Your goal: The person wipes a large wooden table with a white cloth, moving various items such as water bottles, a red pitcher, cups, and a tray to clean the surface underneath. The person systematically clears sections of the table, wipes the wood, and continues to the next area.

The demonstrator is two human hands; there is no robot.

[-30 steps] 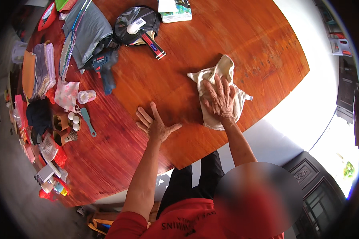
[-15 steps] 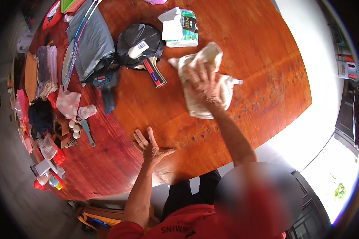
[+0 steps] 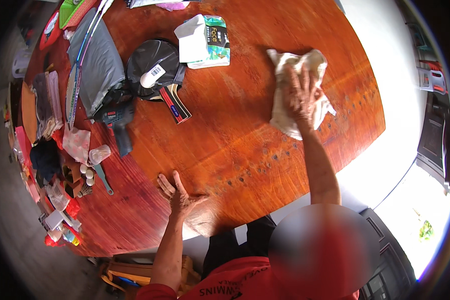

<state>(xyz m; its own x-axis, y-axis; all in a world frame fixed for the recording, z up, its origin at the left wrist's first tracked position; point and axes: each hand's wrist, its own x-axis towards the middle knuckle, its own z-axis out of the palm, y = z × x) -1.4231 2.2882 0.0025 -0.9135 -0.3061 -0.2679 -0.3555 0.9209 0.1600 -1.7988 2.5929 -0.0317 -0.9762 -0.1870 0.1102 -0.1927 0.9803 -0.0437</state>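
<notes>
On the reddish-brown wooden table (image 3: 225,135), my right hand (image 3: 302,96) lies spread over a crumpled off-white cloth (image 3: 288,122), pressing it down. The cloth bunches beyond my fingertips, and one corner sticks out beside my wrist. My left hand (image 3: 180,200) rests near the table's front edge with fingers apart and the thumb stretched to the right; nothing is in it. Left of the cloth stands a green-and-white tissue pack (image 3: 216,42) with a tissue pulled up. A table tennis bat (image 3: 175,105) lies on a round black case (image 3: 150,55), a white object with a barcode label on top.
A dark cordless drill (image 3: 119,125) lies left of the bat. Behind it are a grey plastic bag (image 3: 102,62) and badminton rackets (image 3: 75,82). Folded cloths (image 3: 47,100), a green-handled tool (image 3: 103,179), shuttlecocks, boxes and small packages crowd the left edge.
My right hand has slid the cloth to the right across the table. My left hand stays planted near the front edge. The whole view has shifted a little.
</notes>
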